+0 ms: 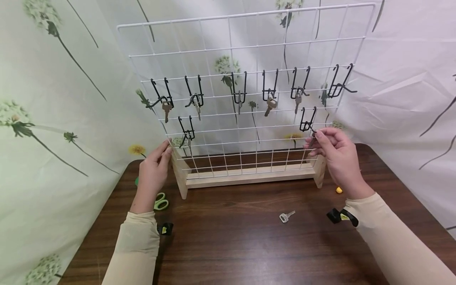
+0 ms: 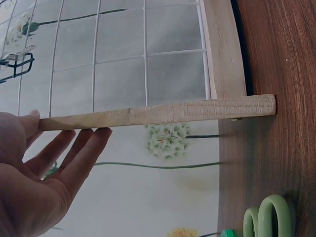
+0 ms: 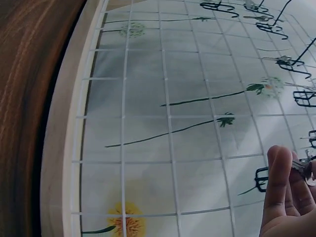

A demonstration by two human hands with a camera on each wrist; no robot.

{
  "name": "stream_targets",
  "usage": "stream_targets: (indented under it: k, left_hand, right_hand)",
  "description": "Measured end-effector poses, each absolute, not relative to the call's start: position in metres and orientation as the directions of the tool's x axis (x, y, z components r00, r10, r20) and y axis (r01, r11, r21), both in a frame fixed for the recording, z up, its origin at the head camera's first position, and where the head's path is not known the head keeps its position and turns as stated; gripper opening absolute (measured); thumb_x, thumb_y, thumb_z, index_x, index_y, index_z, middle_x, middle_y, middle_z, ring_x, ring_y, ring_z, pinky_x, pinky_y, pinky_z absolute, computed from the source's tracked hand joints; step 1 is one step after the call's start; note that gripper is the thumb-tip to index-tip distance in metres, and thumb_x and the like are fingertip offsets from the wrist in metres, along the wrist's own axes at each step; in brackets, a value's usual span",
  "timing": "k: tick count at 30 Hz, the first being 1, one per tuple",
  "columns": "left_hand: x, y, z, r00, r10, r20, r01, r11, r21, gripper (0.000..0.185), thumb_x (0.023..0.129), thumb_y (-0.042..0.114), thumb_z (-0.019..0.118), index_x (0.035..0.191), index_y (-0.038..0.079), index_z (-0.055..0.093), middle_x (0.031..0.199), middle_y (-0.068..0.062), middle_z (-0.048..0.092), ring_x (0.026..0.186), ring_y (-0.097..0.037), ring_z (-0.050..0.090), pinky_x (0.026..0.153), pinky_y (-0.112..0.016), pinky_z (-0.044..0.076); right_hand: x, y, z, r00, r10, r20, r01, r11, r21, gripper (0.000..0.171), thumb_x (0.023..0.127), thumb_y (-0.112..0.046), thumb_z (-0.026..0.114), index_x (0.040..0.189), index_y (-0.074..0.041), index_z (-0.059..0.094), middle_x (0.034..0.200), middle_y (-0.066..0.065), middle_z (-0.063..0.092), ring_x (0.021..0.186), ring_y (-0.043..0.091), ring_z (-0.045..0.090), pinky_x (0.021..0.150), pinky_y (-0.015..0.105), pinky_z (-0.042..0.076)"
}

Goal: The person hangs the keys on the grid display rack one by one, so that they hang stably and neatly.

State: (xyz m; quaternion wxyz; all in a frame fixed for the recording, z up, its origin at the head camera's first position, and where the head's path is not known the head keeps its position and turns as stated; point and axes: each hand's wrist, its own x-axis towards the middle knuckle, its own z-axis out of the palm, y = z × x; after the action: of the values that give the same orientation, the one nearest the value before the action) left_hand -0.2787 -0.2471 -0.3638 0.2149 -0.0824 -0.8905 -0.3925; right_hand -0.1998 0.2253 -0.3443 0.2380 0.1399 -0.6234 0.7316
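Observation:
A white wire grid rack (image 1: 246, 79) stands in a wooden base with black hooks on it. My left hand (image 1: 154, 168) grips the rack's left wooden side post (image 2: 163, 112), thumb on one side and fingers on the other. My right hand (image 1: 338, 156) pinches a key (image 3: 309, 172) at the lower right hook (image 1: 305, 124); fingers hide part of the key, and I cannot tell if it hangs on the hook. Several keys hang from other hooks, such as a brownish key (image 1: 166, 110) at upper left. The upper right hook (image 1: 338, 89) carries no key.
A silver key (image 1: 286, 216) lies on the dark wooden table (image 1: 228, 245) in front of the rack. Green-handled scissors (image 1: 161, 202) lie by the left forearm. A small yellow object (image 1: 339, 190) is near the right wrist. Flower-printed sheeting hangs behind.

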Motion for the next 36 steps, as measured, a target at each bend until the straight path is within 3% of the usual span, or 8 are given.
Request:
stream_targets:
  k: [9,21,25,30,33,36]
  left_hand:
    - [-0.28,-0.246,-0.365,-0.896,-0.02,0.444,0.312,0.682,0.661,0.05,0.114,0.044,0.05,0.158,0.021,0.055,0.162,-0.013,0.055,0.145,-0.039,0.059,0.115,-0.06,0.052]
    - [-0.279,-0.246,-0.364,-0.891,-0.028,0.453,0.316,0.678,0.664,0.049,0.114,0.043,0.051,0.157,0.021,0.056,0.161,-0.012,0.056,0.145,-0.038,0.059,0.116,-0.06,0.051]
    - [-0.278,-0.246,-0.363,-0.895,-0.03,0.445,0.311,0.674,0.67,0.049,0.113,0.043,0.052,0.157,0.021,0.056,0.161,-0.012,0.056,0.146,-0.037,0.058,0.117,-0.059,0.051]
    - [-0.276,-0.246,-0.362,-0.902,-0.033,0.431,0.298,0.676,0.674,0.049,0.113,0.042,0.053,0.157,0.021,0.056,0.162,-0.013,0.055,0.147,-0.038,0.056,0.118,-0.059,0.049]
    - [-0.277,-0.246,-0.362,-0.901,-0.032,0.432,0.299,0.677,0.673,0.049,0.113,0.042,0.053,0.157,0.02,0.057,0.162,-0.013,0.055,0.147,-0.038,0.056,0.118,-0.059,0.049]
    - [-0.277,-0.247,-0.362,-0.898,-0.031,0.439,0.305,0.675,0.672,0.049,0.113,0.041,0.053,0.157,0.02,0.057,0.161,-0.013,0.056,0.147,-0.038,0.057,0.118,-0.059,0.05]
  right_hand:
    - [-0.204,0.222,-0.359,-0.78,0.255,0.571,-0.583,0.034,-0.812,0.014,0.107,-0.01,0.064,0.117,0.001,0.066,0.098,0.001,0.082,0.087,0.011,0.079,0.071,0.023,0.064]
    - [-0.205,0.221,-0.36,-0.822,0.245,0.514,-0.502,0.113,-0.857,0.021,0.106,-0.016,0.069,0.116,0.002,0.071,0.095,-0.006,0.082,0.079,0.007,0.078,0.068,0.021,0.063]
    - [-0.204,0.222,-0.358,-0.872,0.228,0.433,-0.425,0.085,-0.901,0.022,0.105,-0.021,0.071,0.115,-0.003,0.07,0.093,-0.006,0.082,0.078,0.006,0.079,0.068,0.021,0.064]
    - [-0.2,0.223,-0.36,-0.955,0.16,0.252,-0.236,0.108,-0.966,0.028,0.108,-0.034,0.065,0.122,-0.01,0.064,0.098,-0.013,0.082,0.085,0.005,0.08,0.072,0.023,0.065]
    - [-0.199,0.224,-0.363,-0.983,0.092,0.159,-0.142,0.169,-0.975,0.041,0.111,-0.038,0.06,0.133,-0.003,0.06,0.104,-0.012,0.082,0.089,0.004,0.08,0.076,0.025,0.066]
    - [-0.199,0.224,-0.369,-0.997,0.013,0.074,-0.068,0.261,-0.963,0.054,0.111,-0.038,0.059,0.141,0.007,0.054,0.114,0.002,0.082,0.089,0.003,0.079,0.079,0.026,0.066]
